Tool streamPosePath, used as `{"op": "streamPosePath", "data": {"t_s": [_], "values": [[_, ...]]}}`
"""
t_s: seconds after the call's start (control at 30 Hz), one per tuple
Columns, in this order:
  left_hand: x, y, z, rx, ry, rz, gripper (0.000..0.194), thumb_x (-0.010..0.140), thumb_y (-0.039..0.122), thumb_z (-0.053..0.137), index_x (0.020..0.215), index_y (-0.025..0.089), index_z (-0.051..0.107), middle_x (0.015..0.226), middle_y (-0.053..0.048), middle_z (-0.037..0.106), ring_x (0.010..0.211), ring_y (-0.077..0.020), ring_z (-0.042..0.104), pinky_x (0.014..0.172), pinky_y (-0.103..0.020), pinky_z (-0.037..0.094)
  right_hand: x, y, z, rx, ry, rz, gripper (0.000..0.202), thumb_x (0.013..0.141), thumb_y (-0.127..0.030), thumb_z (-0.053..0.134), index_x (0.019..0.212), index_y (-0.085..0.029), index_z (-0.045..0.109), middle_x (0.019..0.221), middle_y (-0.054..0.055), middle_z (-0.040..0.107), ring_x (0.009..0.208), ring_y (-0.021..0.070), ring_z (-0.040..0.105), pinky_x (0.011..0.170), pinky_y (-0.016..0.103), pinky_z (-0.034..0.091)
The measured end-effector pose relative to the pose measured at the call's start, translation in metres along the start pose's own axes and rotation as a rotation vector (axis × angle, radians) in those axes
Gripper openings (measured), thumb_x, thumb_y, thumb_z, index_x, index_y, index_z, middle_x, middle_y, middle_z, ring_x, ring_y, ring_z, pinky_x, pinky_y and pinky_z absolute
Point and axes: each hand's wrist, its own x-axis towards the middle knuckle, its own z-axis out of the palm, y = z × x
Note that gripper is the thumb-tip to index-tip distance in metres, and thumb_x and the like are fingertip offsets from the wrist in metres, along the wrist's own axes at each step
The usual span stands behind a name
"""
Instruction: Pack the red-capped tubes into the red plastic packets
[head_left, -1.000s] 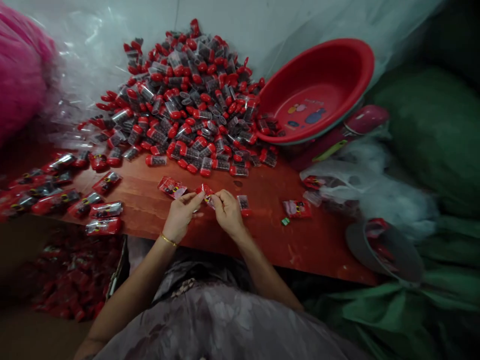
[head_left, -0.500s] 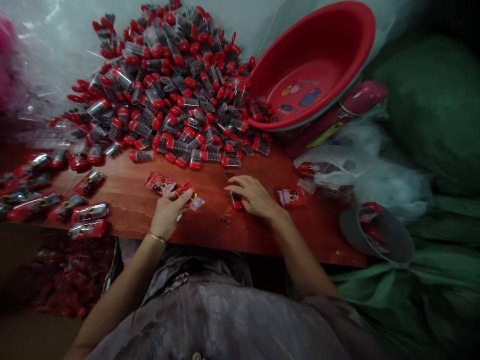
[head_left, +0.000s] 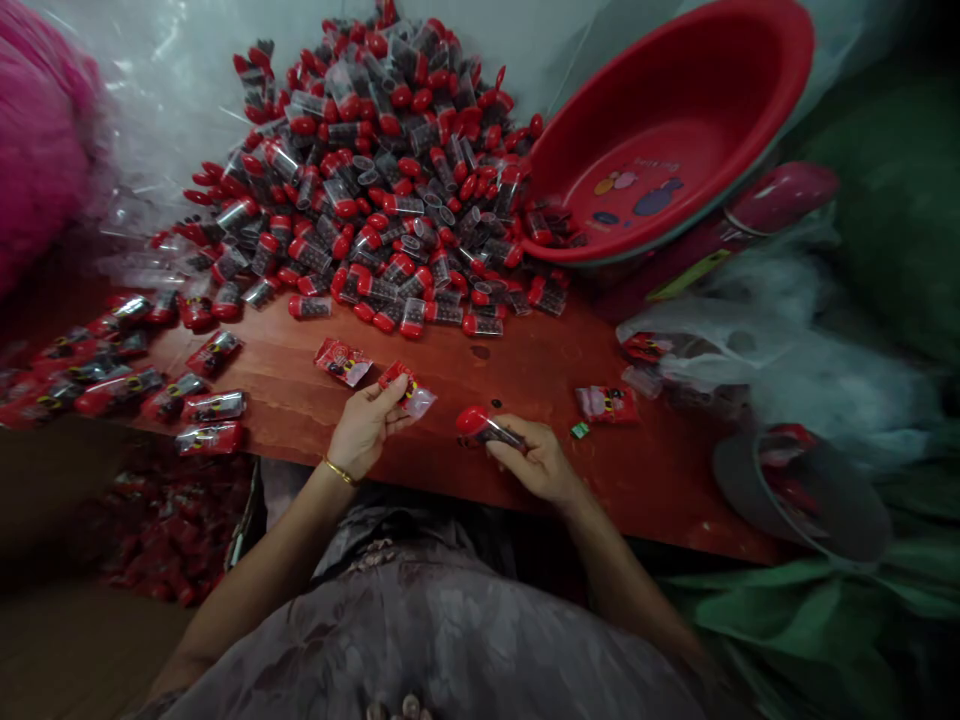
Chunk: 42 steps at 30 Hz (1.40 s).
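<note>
Between thumb and fingers, my left hand [head_left: 369, 422] pinches a red printed wrapper [head_left: 415, 394] with a clear end. A second red packet [head_left: 343, 361] lies flat on the wooden table just beyond that hand. My right hand [head_left: 538, 456] is closed around a small clear tube with a red cap [head_left: 474, 421]; dark contents show through its wall, and the cap points left toward the wrapper. The tube and wrapper are apart. To the right of my right hand lie a tiny green piece [head_left: 580, 430] and another red packet [head_left: 606, 404].
A large heap of red-capped tubes [head_left: 405, 230] fills the table's back. Leaning beside it is a red basin [head_left: 667, 110]. Filled red packets [head_left: 214, 407] lie at the left edge. On the right are a plastic bag [head_left: 795, 330] and a grey tub [head_left: 739, 480].
My right hand has taken hold of the tube and lifted it, cap to the left. The view has shifted, and the green piece now shows on the table. My left hand still pinches the wrapper.
</note>
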Motion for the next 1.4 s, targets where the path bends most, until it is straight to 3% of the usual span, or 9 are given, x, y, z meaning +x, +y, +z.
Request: {"op": "streamPosePath", "data": {"t_s": [0.1,0.17,0.33,0.6,0.87,1.0,1.2,1.3,1.4], "values": [[-0.004,-0.003,0.003,0.039,-0.019,0.090,0.042,0.046,0.039,0.085,0.074,0.013,0.066,0.067,-0.001,0.068,0.056,-0.0108,0.061,0.057,-0.023,0.050,0.000,-0.025,0.010,0.142,-0.024,0.052,0.021,0.080,-0.031,0.054,0.065,-0.018,0.056,0.052,-0.004,0.049,0.047,0.0093,0.044,0.047,0.021,0.033],[-0.007,-0.004,0.005,0.069,-0.058,0.156,0.042,0.045,0.040,0.085,0.072,0.013,0.067,0.065,0.000,0.067,0.057,-0.0104,0.059,0.058,-0.023,0.049,0.005,-0.034,0.014,0.177,-0.048,0.095,0.021,0.076,-0.029,0.057,0.059,-0.017,0.053,0.050,-0.004,0.044,0.046,0.0078,0.039,0.045,0.020,0.028],[-0.013,-0.004,0.000,0.204,-0.099,0.278,0.036,0.050,0.041,0.082,0.067,0.012,0.069,0.063,0.000,0.065,0.058,-0.0091,0.056,0.063,-0.023,0.048,0.016,-0.035,0.025,0.314,-0.066,0.197,0.019,0.073,-0.030,0.058,0.059,-0.017,0.054,0.052,-0.004,0.045,0.048,0.0084,0.040,0.045,0.020,0.029],[-0.011,-0.012,-0.004,0.164,-0.106,0.293,0.035,0.052,0.038,0.082,0.073,0.014,0.069,0.067,0.002,0.065,0.058,-0.0080,0.054,0.060,-0.021,0.046,0.020,-0.033,0.042,0.494,-0.056,0.284,0.021,0.075,-0.038,0.058,0.068,-0.018,0.056,0.054,-0.005,0.047,0.045,0.0082,0.043,0.043,0.020,0.035],[-0.011,-0.036,-0.003,0.101,-0.093,0.333,0.030,0.059,0.036,0.079,0.078,0.016,0.068,0.077,0.000,0.067,0.070,-0.0106,0.059,0.071,-0.023,0.048,0.020,-0.032,0.071,0.540,0.146,0.299,0.026,0.080,-0.045,0.057,0.072,-0.020,0.054,0.052,-0.007,0.039,0.042,0.0067,0.036,0.038,0.018,0.031],[-0.012,-0.042,0.003,-0.032,-0.015,0.307,0.035,0.059,0.046,0.076,0.075,0.017,0.066,0.071,0.001,0.064,0.062,-0.0090,0.056,0.064,-0.021,0.047,0.017,-0.030,0.086,0.607,0.240,0.328,0.031,0.083,-0.048,0.053,0.070,-0.021,0.049,0.053,-0.008,0.038,0.042,0.0061,0.036,0.038,0.018,0.033],[-0.015,-0.047,0.011,-0.063,-0.028,0.343,0.031,0.063,0.046,0.074,0.077,0.019,0.068,0.075,0.002,0.066,0.066,-0.0090,0.056,0.068,-0.021,0.046,0.019,-0.034,0.097,0.569,0.322,0.309,0.032,0.086,-0.050,0.050,0.071,-0.021,0.046,0.054,-0.007,0.038,0.043,0.0070,0.036,0.042,0.020,0.035],[-0.015,-0.047,0.009,-0.031,-0.029,0.373,0.030,0.065,0.046,0.073,0.078,0.019,0.069,0.077,0.002,0.067,0.069,-0.0097,0.057,0.071,-0.022,0.047,0.019,-0.036,0.098,0.451,0.378,0.256,0.029,0.088,-0.047,0.047,0.074,-0.021,0.048,0.059,-0.005,0.043,0.050,0.0091,0.041,0.047,0.021,0.036],[-0.013,-0.038,0.002,0.063,-0.045,0.416,0.033,0.071,0.049,0.066,0.072,0.017,0.068,0.069,0.001,0.065,0.064,-0.0095,0.055,0.065,-0.021,0.046,0.016,-0.035,0.092,0.295,0.355,0.192,0.024,0.088,-0.042,0.047,0.079,-0.021,0.052,0.062,-0.003,0.048,0.056,0.0107,0.046,0.052,0.023,0.038]]}}
